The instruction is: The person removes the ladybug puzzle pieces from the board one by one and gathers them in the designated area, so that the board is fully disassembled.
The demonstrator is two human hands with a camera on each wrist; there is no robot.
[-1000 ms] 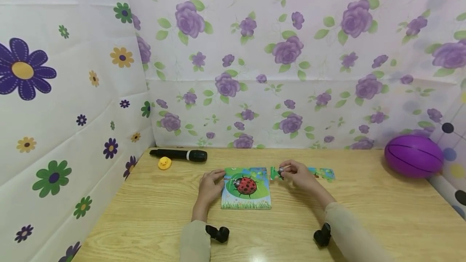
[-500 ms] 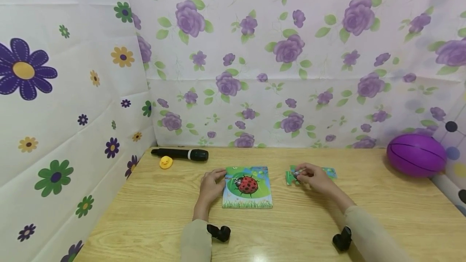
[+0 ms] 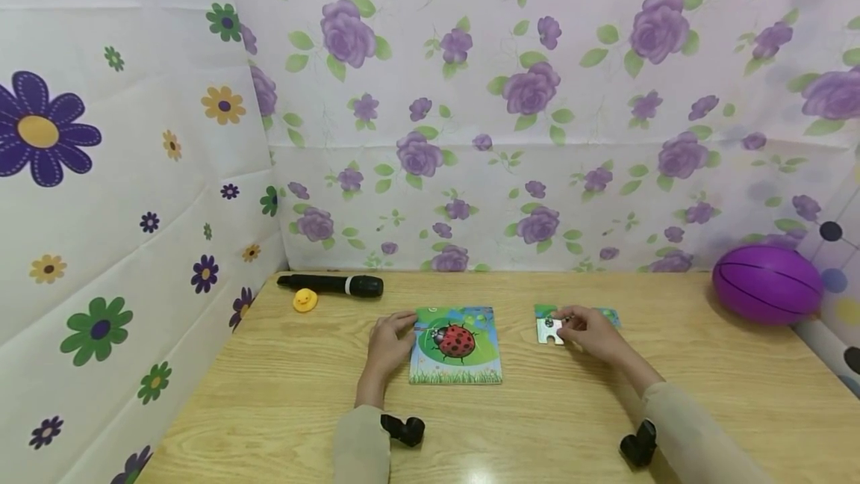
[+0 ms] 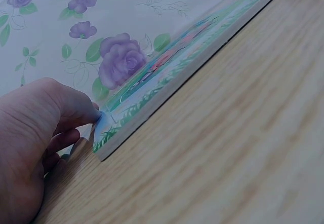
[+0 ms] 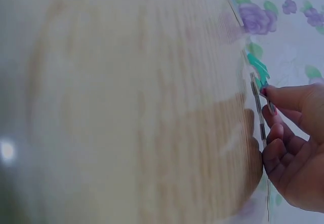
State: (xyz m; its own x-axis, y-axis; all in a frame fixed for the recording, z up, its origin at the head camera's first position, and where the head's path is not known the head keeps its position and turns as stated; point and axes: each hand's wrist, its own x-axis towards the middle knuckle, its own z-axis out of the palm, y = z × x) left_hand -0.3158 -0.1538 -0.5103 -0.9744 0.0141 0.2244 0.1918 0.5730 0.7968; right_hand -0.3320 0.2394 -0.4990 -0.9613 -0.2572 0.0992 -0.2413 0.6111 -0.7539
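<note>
one puzzle piece, right of the board, is pinched by the right hand; the left hand touches the board's left edge, grip unclear. probably positioning; careful alignment seems needed next.

Right grip partly hides the puzzle pieces.

- head view, left forearm pointing between 12 and 1 o'clock
- left hand loosely bent, reaching toward 2 o'clock
- right forearm between 10 and 11 o'clock
- right hand pinching toward 10 o'clock
</note>
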